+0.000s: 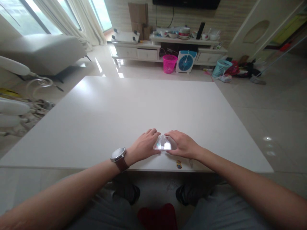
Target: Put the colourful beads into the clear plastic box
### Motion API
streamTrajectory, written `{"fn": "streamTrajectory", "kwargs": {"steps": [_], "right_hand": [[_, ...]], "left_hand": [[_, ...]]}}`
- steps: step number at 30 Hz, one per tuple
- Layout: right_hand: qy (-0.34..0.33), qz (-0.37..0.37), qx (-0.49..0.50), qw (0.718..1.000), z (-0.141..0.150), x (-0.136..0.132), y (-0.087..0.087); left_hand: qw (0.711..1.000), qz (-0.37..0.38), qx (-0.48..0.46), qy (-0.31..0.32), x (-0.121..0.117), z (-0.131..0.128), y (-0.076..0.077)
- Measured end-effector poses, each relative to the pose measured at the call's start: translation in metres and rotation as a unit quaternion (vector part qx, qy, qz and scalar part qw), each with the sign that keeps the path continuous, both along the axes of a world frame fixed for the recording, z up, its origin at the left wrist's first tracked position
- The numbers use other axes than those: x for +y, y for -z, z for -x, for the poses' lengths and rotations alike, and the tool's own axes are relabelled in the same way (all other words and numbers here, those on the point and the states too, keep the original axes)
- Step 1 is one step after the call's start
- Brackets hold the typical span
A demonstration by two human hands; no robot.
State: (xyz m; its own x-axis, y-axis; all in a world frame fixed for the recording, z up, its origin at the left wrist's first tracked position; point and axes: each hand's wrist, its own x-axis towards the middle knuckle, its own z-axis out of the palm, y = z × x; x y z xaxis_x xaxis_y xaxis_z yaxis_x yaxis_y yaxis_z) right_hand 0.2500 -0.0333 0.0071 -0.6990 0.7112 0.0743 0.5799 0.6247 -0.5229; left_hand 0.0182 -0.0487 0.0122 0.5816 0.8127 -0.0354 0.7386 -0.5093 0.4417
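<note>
Between both hands, near the front edge of the white table [153,108], is a small clear plastic box [165,143] with shiny reflections. My left hand [145,144] grips its left side, with the thumb at the near edge and the fingers at the far edge. On the other side, my right hand [183,143] holds the box the same way. What is inside the box, if anything, I cannot make out. A small cartoon sticker [179,164] lies on the table just below my right hand, with a faint pale mark [191,163] beside it.
Beyond the table stands a low white cabinet [148,55] with bowls on top. A pink basket [169,64], a blue fan [185,62] and a light-blue basket [222,68] are on the floor there. A grey sofa [48,51] is at the left; a red stool [158,217] is below me.
</note>
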Motion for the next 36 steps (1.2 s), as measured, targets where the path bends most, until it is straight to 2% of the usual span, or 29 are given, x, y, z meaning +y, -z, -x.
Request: {"fn": "streamTrajectory", "kwargs": {"steps": [11,18,31,36], "right_hand": [[0.003,0.004,-0.026,1.0,0.0,0.001,0.008],[0.005,0.013,-0.029,0.999,0.0,0.001,0.009],[0.007,0.017,-0.03,0.999,0.001,0.002,0.014],[0.006,0.014,-0.028,0.999,0.001,0.001,0.013]], "left_hand": [[1.0,0.009,0.013,0.022,0.002,0.003,0.005],[0.999,0.023,0.015,0.018,0.003,0.003,0.003],[1.0,-0.004,0.005,0.018,0.002,0.005,0.009],[0.999,0.039,-0.021,0.013,0.002,0.006,0.01]]}}
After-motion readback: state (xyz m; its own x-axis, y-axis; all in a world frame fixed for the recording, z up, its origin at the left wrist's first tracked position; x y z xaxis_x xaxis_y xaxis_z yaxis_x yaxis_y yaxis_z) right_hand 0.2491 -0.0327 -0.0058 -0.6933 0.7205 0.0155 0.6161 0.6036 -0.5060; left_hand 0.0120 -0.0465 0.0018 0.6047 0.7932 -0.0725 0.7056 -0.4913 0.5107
